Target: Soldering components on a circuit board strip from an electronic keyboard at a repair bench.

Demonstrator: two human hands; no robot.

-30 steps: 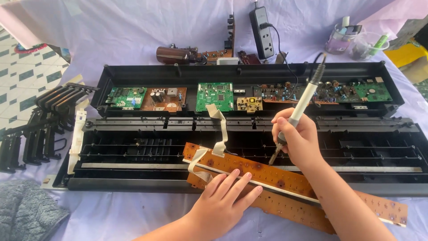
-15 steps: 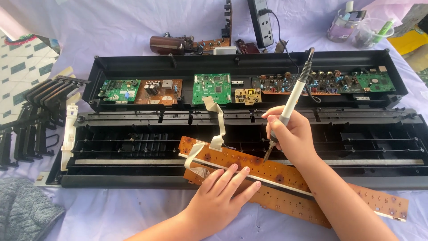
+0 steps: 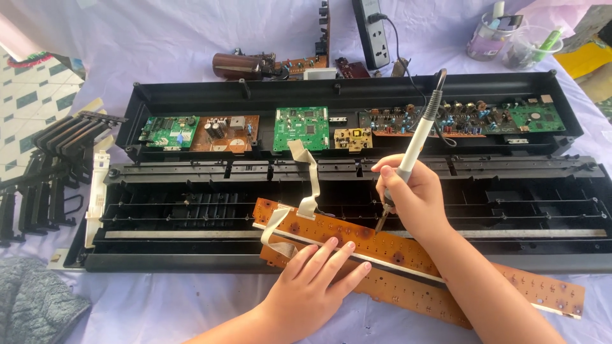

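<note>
Right hand: our right hand [image 3: 414,200] sits right of centre in the frame, fingers clamped round the grey handle of a soldering iron [image 3: 417,143]. The iron leans up and to the right; its tip touches the top face of the long brown circuit board [image 3: 382,251].

Left hand: our left hand [image 3: 312,286] lies at lower centre, palm down, fingers spread and flat on the brown board. It grips nothing, only presses.

Brown board: it runs slantwise from centre to the lower right of the frame, its left end over the front edge of the black case, its right end out on the worktop. A second strip of the same brown shows just under it.

Ribbon cable: a pale flat cable [image 3: 311,181] rises from the board's left end toward the green board above; a second loop curls just beside our left fingertips.

Black case: a long, open keyboard case [image 3: 191,210] fills the middle of the frame, ribs and rails bare.

Back row: small circuit boards stand in a line along the upper half of the case, among them a green board [image 3: 301,127] at centre.

Upper frame: a power strip [image 3: 371,32] lies at top centre with a cord plugged in; a brown cylinder part [image 3: 233,65] lies to its left; clear cups [image 3: 503,41] stand at upper right.

Left edge: loose black keys [image 3: 38,172] are stacked there; a grey cloth [image 3: 35,309] lies at lower left.

Worktop: covered with a pale lilac sheet [image 3: 159,44].
</note>
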